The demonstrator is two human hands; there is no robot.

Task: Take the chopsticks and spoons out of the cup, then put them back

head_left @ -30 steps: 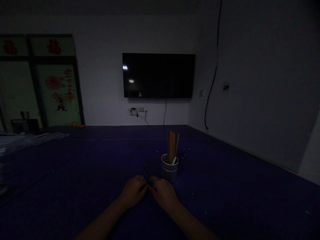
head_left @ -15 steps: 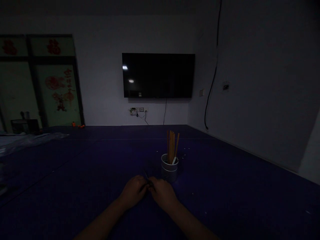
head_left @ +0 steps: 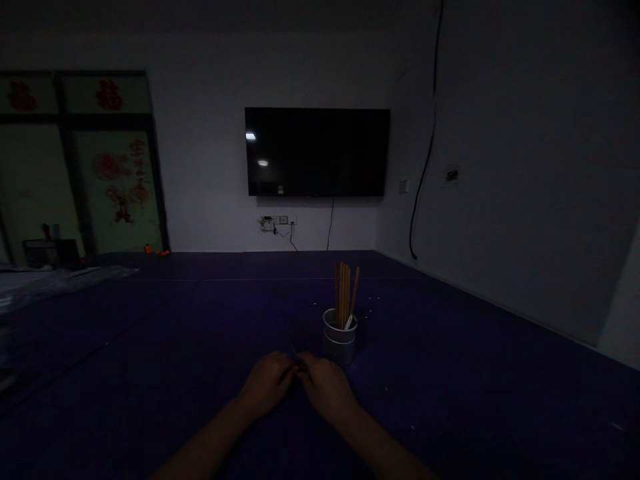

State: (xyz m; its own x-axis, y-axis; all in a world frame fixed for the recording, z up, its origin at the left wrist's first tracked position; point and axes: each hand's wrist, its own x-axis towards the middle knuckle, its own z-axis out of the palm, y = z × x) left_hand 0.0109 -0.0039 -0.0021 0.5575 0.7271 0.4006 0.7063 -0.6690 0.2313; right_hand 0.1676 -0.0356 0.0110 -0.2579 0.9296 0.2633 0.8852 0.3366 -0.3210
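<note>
My left hand [head_left: 271, 383] and my right hand [head_left: 325, 387] meet low in the middle of the head view, fingers curled and almost touching. A thin, dark, blade-like object [head_left: 293, 347] sticks up and away from between them. The dim light hides its kind, and the fingers cover its lower part. It lies against the right hand's fingertips; what the left fingers close on is hidden. Just beyond my right hand stands a grey metal cup [head_left: 339, 345], upright, with several wooden chopsticks [head_left: 345, 293] and a white-handled utensil [head_left: 349, 323] in it.
All this is on a wide dark-blue surface [head_left: 200, 360] with small white bits scattered right of the cup. Clear plastic sheeting [head_left: 75, 280] and a dark box [head_left: 50, 253] lie at left. A television [head_left: 317, 152] hangs on the far wall; a black cable [head_left: 425, 167] runs down the right wall.
The hands, the thin dark object and the cup stay practically where they were. Only a very slight shift of the whole view shows.
</note>
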